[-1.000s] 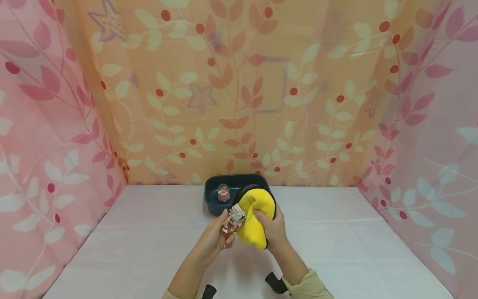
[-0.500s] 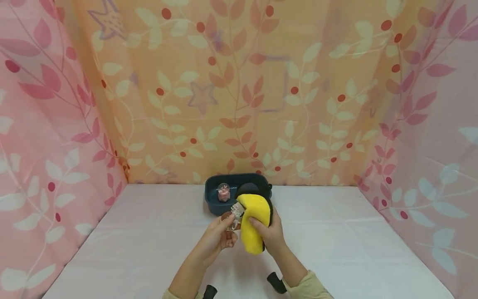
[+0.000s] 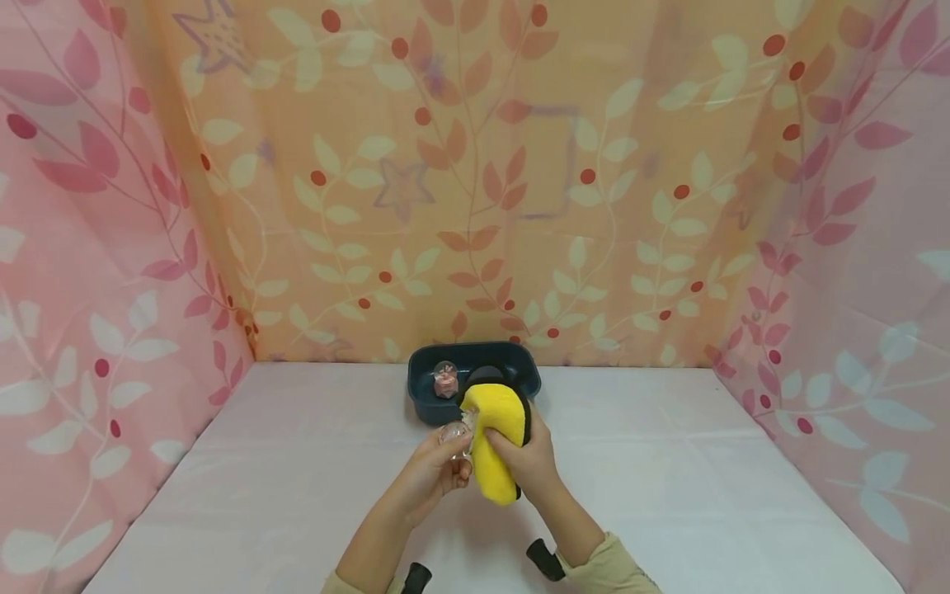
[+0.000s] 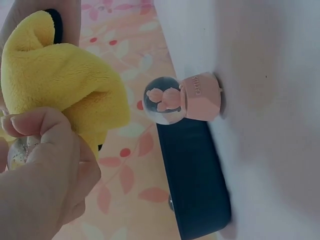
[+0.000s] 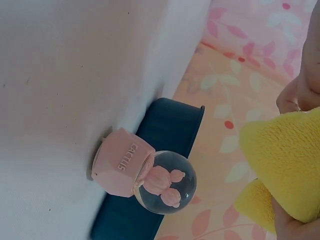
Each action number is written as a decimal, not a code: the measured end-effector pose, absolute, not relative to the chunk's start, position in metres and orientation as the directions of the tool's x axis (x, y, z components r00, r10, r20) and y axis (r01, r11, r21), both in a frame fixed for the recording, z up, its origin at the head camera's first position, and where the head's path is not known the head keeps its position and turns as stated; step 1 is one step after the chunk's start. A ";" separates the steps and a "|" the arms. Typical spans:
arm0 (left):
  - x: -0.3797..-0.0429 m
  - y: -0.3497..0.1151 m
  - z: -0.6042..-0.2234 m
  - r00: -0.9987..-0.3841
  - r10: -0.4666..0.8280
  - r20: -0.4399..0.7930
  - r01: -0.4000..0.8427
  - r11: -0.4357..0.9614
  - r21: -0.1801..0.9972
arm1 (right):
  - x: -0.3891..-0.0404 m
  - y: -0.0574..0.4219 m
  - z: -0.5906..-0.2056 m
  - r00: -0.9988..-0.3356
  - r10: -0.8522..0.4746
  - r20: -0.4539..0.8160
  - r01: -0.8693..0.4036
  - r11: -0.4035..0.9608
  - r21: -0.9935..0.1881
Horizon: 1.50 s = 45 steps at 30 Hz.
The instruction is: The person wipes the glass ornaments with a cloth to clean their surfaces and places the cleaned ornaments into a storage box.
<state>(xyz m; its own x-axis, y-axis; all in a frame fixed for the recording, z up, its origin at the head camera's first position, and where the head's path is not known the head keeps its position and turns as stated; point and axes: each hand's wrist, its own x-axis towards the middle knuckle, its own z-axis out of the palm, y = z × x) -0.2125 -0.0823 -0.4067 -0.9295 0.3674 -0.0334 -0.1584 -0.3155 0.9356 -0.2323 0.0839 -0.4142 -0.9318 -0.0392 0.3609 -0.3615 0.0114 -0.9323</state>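
Observation:
My left hand (image 3: 430,478) pinches a small snow globe (image 3: 456,439) between thumb and fingers. Its clear dome points left, and the yellow cloth hides its other end. Dark-edged and plush, that cloth (image 3: 493,441) is gripped in my right hand (image 3: 530,454), the thumb pressing on the yellow side. The cloth touches the globe. In both wrist views a pink snow globe (image 4: 197,97) marked CACTUS stands upright on the table; its dome (image 5: 170,182) holds pink cactus shapes. In the head view the hands and cloth hide it.
A dark blue bin (image 3: 423,408) stands at the back, behind the cactus globe. Inside its left part sits another snow globe (image 3: 445,379) with pink contents. Patterned curtains (image 3: 475,206) enclose the white table (image 3: 297,470) at the back and sides.
My right hand has brought the cloth slightly left, wrapping it over the globe's end. The globe in my left hand has turned, so its clear dome now shows on the left.

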 end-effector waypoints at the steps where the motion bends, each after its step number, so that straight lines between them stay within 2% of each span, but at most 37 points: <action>1: -0.213 -0.082 -0.407 -0.931 0.363 -0.034 -0.153 -0.306 0.940 | -0.232 0.084 -0.414 -0.931 -0.025 0.364 -0.365 0.014 -0.931; 11: -0.213 -0.079 -0.410 -0.960 0.276 -0.052 -0.115 -0.217 0.969 | -0.233 0.087 -0.413 -0.943 0.071 0.324 -0.327 -0.035 -0.944; 16: -0.218 -0.082 -0.412 -0.961 0.271 -0.047 -0.132 -0.304 0.944 | -0.238 0.091 -0.412 -0.962 0.088 0.257 -0.265 -0.099 -0.959; 21: -0.222 -0.090 -0.413 -0.962 0.268 -0.057 -0.168 -0.413 0.895 | -0.239 0.098 -0.406 -0.987 0.077 0.140 -0.156 -0.266 -0.951; 24: -0.223 -0.093 -0.413 -0.964 0.258 -0.066 -0.177 -0.438 0.881 | -0.238 0.101 -0.402 -0.989 0.039 0.145 -0.150 -0.315 -0.937; 30: -0.220 -0.093 -0.410 -0.959 0.280 -0.039 -0.171 -0.464 0.869 | -0.234 0.097 -0.394 -0.957 -0.134 0.257 -0.227 -0.207 -0.952; 35: -0.215 -0.088 -0.404 -0.947 0.321 0.003 -0.145 -0.437 0.888 | -0.232 0.090 -0.393 -0.940 -0.254 0.226 -0.218 -0.060 -0.974; 39: -0.214 -0.086 -0.404 -0.950 0.313 0.007 -0.123 -0.394 0.911 | -0.231 0.087 -0.397 -0.951 -0.233 0.204 -0.194 -0.065 -0.979; 45: -0.214 -0.086 -0.406 -0.951 0.309 -0.010 -0.149 -0.429 0.891 | -0.232 0.088 -0.398 -0.974 -0.152 0.166 -0.148 -0.126 -0.981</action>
<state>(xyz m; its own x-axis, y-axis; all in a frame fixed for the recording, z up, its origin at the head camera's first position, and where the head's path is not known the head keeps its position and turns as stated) -0.2135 -0.0861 -0.4061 -0.9509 0.3093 -0.0101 -0.1491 -0.4294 0.8907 -0.2317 0.0875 -0.3977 -0.9744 -0.1518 0.1661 -0.1477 -0.1255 -0.9810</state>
